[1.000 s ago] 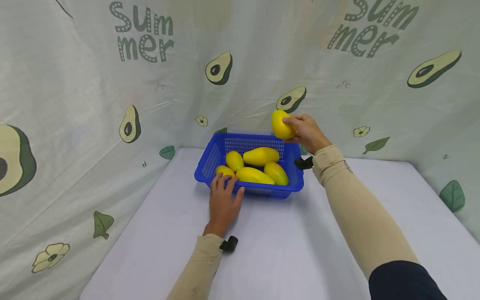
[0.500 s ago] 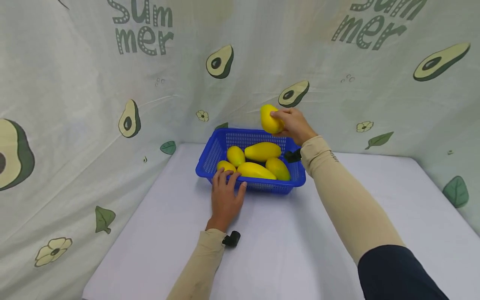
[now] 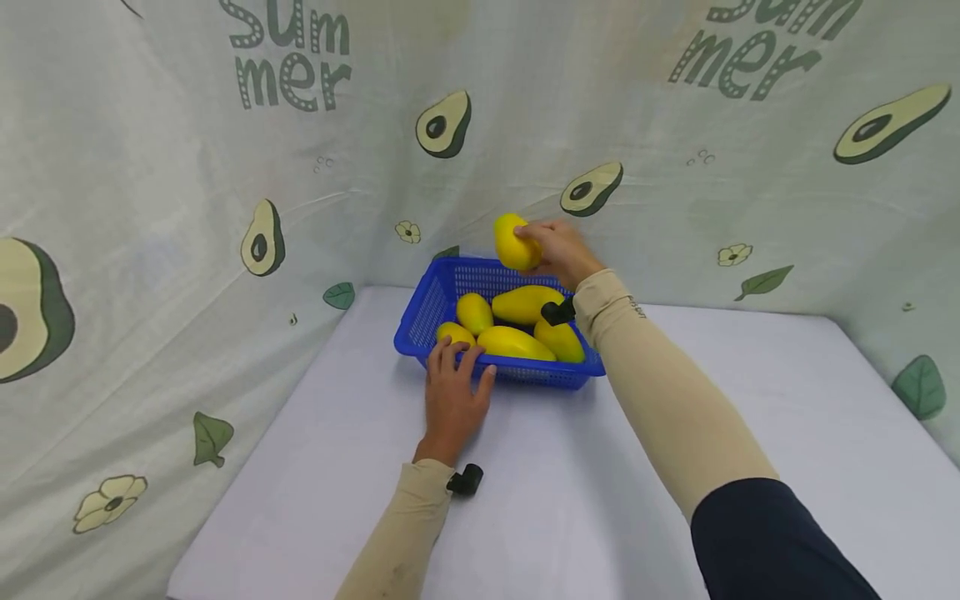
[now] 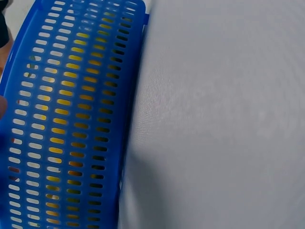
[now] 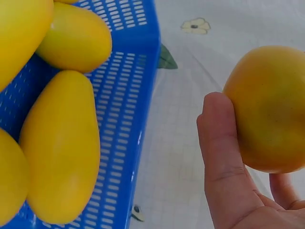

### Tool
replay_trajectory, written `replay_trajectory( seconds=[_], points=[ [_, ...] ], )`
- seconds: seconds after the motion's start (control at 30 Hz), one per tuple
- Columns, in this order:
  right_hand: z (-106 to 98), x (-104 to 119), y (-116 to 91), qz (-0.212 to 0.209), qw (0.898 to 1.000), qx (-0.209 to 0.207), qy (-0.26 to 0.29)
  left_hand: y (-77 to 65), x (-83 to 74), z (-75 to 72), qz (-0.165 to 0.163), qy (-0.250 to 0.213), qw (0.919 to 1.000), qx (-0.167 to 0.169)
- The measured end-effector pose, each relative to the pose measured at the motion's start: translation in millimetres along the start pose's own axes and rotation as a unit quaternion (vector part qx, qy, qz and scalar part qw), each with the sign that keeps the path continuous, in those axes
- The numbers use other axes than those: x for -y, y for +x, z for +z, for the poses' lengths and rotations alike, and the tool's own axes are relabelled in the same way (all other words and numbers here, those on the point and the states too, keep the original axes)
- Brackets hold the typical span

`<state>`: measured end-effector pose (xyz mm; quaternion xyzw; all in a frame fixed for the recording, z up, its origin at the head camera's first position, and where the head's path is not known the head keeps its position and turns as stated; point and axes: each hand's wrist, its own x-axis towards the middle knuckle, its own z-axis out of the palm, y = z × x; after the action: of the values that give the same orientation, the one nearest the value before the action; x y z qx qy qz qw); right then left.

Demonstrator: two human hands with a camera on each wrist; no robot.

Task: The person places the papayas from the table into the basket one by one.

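Over the back of a blue plastic basket (image 3: 412,321), my right hand (image 3: 561,250) holds a yellow mango (image 3: 513,242), thumb on the near side. In the right wrist view this mango (image 5: 271,114) hangs beside the basket, with fingers behind it partly hidden. My left hand (image 3: 454,408) is at the near rim, its fingers bent over the edge and its thumb along the outside. Inside the basket lie several more mangoes, among them a long front one (image 3: 513,342), a back one (image 3: 527,305) and a small one (image 3: 475,313). The right wrist camera covers part of the contents.
The basket stands on a white-covered table (image 3: 675,400) near its back edge. Behind and to the left hangs a printed cloth (image 3: 330,192) with avocados, leaves and lettering. Through the basket's slotted wall (image 4: 71,119) yellow fruit shows in the left wrist view.
My right hand has carried the mango leftward, from above the basket's right end toward its middle. The left hand stays at the rim. The head view has shifted slightly.
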<state>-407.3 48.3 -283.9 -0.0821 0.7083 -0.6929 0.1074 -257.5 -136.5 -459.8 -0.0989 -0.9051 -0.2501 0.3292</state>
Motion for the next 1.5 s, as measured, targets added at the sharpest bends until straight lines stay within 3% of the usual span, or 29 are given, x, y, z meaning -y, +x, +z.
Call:
replay_trajectory(
  seconds=[0.3,0.53,0.7,0.83,1.27,1.5],
  points=[
    [13,-4,4,0.009,1.000,0.004,-0.021,0.3,1.5,2.4,0.004,0.004,1.0000,-0.008],
    [12,-7,5,0.012,1.000,0.006,-0.021,-0.3,0.9,3.8,-0.004,0.001,0.9999,0.013],
    [17,-4,3,-0.002,0.998,-0.004,-0.063,1.3,1.1,1.6,0.005,0.005,1.0000,-0.001],
    [25,-3,3,-0.008,0.996,0.016,-0.089,1.0,1.6,0.2,-0.002,0.009,1.0000,-0.003],
    [48,-12,14,0.002,0.996,0.035,-0.076,0.4,-3.3,4.6,0.004,0.008,0.9999,-0.011],
    [62,-7,19,0.007,0.997,0.036,-0.075,0.0,1.9,3.8,-0.017,0.010,0.9997,0.012]
  ],
)
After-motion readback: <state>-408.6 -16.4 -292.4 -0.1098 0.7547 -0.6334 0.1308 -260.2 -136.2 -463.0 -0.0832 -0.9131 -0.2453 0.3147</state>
